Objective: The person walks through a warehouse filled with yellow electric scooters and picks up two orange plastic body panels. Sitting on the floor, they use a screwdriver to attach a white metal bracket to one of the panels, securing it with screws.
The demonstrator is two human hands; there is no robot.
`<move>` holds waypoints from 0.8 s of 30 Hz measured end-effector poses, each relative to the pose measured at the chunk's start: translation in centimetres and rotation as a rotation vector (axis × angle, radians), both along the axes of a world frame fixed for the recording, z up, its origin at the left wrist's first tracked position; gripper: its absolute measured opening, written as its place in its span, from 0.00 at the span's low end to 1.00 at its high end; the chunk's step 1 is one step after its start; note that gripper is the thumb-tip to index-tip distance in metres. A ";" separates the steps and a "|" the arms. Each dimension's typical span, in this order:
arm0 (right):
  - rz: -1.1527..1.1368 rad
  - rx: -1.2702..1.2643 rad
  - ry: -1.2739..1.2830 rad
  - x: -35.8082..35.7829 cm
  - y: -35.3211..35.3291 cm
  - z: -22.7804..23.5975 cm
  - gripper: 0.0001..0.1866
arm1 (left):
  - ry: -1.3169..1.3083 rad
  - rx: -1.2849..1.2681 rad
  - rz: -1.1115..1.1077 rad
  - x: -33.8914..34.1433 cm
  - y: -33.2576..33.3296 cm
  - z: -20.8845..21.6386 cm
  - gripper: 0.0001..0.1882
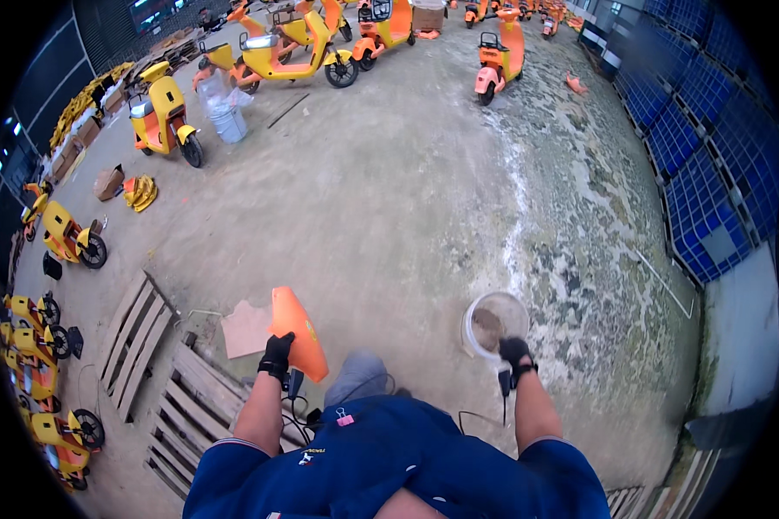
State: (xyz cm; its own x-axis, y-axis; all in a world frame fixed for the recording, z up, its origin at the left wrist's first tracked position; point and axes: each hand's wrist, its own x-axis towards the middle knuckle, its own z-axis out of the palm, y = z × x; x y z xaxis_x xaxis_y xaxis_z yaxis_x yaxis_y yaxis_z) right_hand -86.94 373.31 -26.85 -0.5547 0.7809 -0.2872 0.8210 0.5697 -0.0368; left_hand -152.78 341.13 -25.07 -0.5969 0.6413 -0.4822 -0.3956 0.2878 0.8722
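My left hand, in a black glove, is closed on the edge of an orange curved plastic panel, which looks like a scooter body part. The panel stands out to the hand's right and above it. On my other side, my right hand, also black-gloved, is closed at the near right rim of a white round bucket. Something brownish shows inside the bucket, too blurred to name. Both wrists carry dark bands with small black devices and cables.
Wooden pallets lie to the left beside a flat piece of cardboard. Yellow and orange scooters stand far ahead and along the left. Blue caged tanks line the right wall. A clear-wrapped bucket stands far left.
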 end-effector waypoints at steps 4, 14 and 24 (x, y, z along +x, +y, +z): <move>-0.507 -0.338 0.812 -19.9 20.2 10.3 0.15 | -0.033 -0.029 -0.004 -6.2 14.7 2.4 0.20; -0.052 -0.329 0.029 -20.4 39.0 -3.1 0.15 | -0.051 -0.096 -0.088 -22.1 56.0 5.4 0.20; -0.892 -0.914 0.126 -24.7 56.6 -7.7 0.20 | -0.131 -0.101 -0.007 -30.4 93.1 -1.3 0.20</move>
